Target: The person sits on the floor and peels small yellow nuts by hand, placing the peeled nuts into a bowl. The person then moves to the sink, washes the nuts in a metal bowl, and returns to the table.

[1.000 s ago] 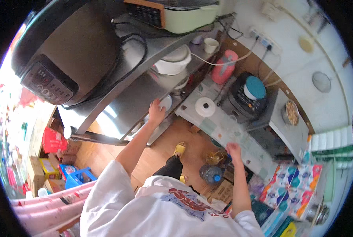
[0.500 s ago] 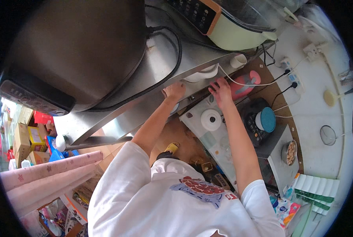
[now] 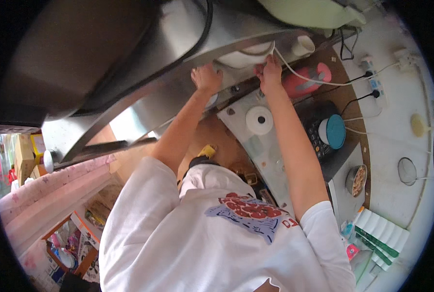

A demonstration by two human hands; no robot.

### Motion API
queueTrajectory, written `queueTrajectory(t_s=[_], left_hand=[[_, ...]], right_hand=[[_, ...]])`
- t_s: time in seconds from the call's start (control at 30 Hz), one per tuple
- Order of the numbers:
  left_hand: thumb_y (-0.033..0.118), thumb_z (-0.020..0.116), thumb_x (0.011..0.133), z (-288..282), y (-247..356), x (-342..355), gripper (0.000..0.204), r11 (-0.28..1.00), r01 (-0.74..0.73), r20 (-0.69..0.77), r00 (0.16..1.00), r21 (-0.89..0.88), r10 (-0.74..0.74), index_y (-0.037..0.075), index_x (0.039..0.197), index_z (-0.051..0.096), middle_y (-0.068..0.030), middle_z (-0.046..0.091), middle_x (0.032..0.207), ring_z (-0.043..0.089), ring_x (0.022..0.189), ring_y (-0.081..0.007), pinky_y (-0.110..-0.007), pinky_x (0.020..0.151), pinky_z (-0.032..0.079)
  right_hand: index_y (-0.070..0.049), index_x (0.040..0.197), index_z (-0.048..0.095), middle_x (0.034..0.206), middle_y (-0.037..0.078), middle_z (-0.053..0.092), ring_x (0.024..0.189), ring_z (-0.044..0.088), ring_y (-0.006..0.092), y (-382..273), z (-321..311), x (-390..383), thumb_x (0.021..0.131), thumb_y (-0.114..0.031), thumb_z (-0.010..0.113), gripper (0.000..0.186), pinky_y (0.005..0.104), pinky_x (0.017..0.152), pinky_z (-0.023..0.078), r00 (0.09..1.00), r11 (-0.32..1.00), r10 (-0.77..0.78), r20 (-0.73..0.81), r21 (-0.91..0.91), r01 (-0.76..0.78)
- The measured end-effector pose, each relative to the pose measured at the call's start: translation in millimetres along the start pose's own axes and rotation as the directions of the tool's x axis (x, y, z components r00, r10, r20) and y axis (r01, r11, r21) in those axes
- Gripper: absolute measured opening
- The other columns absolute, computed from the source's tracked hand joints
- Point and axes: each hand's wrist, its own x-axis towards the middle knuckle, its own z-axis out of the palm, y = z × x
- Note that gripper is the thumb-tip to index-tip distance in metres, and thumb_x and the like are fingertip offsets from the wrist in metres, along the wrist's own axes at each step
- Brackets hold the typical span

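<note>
My left hand [image 3: 207, 79] rests near the front edge of the metal shelf, thumb spread from the fingers, nothing visible in it. Just right of it, on the lower shelf, lie white rounded things like dishes [image 3: 243, 58], partly hidden under the upper shelf. My right hand [image 3: 269, 74] is raised at their right side, thumb and fingers apart; whether its fingertips touch them is hard to tell. A white cord [image 3: 294, 72] passes close to its fingertips. A pink and grey object [image 3: 307, 80] lies beside that hand, and a white cup-like container [image 3: 303, 45] stands behind.
Below my right forearm, a white round lid-like object [image 3: 259, 120] sits on a glass-topped surface. A dark cooker with a teal-lidded container [image 3: 335, 131] and a metal bowl of food [image 3: 357, 180] stand to the right. A large dark appliance [image 3: 80, 58] occupies the upper left.
The view has shifted closer to the shelf. My left hand has moved up and left with its thumb now spread; my right hand has turned and reached up toward the white dishes.
</note>
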Motion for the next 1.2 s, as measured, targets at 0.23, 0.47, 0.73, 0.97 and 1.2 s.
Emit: queueTrajectory(t_s=[0.23, 0.47, 0.73, 0.97, 1.2], left_hand=[[0.029, 0.069, 0.061, 13.1, -12.6, 4.6, 0.075, 0.999, -0.034, -0.109, 0.994, -0.019, 0.031, 0.02, 0.13, 0.041, -0.0125, 0.03, 0.133, 0.026, 0.123, -0.0336, -0.047, 0.098, 0.026], [0.037, 0.071, 0.062, 18.5, -4.6, 3.8, 0.08, 0.997, -0.076, -0.191, 0.979, -0.003, 0.074, 0.02, 0.132, 0.037, -0.0138, 0.026, 0.137, 0.023, 0.125, -0.0349, -0.048, 0.098, 0.023], [0.033, 0.075, 0.059, 27.0, -11.7, 12.6, 0.08, 0.993, -0.092, -0.233, 0.97, -0.077, 0.072, 0.024, 0.131, 0.04, -0.0144, 0.026, 0.138, 0.023, 0.126, -0.0346, -0.048, 0.098, 0.023], [0.025, 0.067, 0.057, 26.5, -7.0, 10.9, 0.071, 0.981, -0.089, -0.259, 0.965, -0.172, 0.042, 0.017, 0.125, 0.048, -0.0139, 0.028, 0.135, 0.023, 0.125, -0.0331, -0.046, 0.1, 0.019], [0.023, 0.067, 0.056, 21.9, -6.9, 11.4, 0.067, 0.975, -0.066, -0.253, 0.967, -0.21, 0.011, 0.017, 0.121, 0.052, -0.0133, 0.03, 0.134, 0.024, 0.125, -0.032, -0.045, 0.1, 0.021]], right_hand=[[-0.014, 0.118, 0.042, 0.108, 0.002, 0.048, 0.091, 0.05, 0.0199, -1.0, -1.2, -7.9, 0.092, -0.033, 0.042, 0.032, 0.0394, 0.072, 0.044, 0.998, 0.996, -0.042, 0.046, -0.074, 0.045], [-0.014, 0.122, 0.038, 0.111, 0.002, 0.047, 0.092, 0.052, 0.0197, 5.6, -3.3, -3.2, 0.093, -0.034, 0.039, 0.035, 0.0376, 0.069, 0.045, 0.994, 0.99, -0.096, 0.058, -0.102, 0.101], [-0.016, 0.13, 0.032, 0.119, 0.003, 0.046, 0.091, 0.055, 0.0194, 8.5, -3.0, -4.6, 0.095, -0.035, 0.034, 0.041, 0.0348, 0.066, 0.046, 0.988, 0.982, -0.125, 0.089, -0.134, 0.136], [-0.014, 0.122, 0.039, 0.12, 0.002, 0.044, 0.092, 0.055, 0.0211, 8.4, -3.6, -3.4, 0.093, -0.038, 0.037, 0.038, 0.0353, 0.067, 0.046, 0.986, 0.981, -0.138, 0.095, -0.121, 0.149], [-0.015, 0.122, 0.04, 0.118, 0.003, 0.045, 0.094, 0.056, 0.0195, 7.9, -0.4, -9.0, 0.093, -0.037, 0.037, 0.036, 0.0343, 0.067, 0.046, 0.985, 0.98, -0.148, 0.088, -0.122, 0.158]])
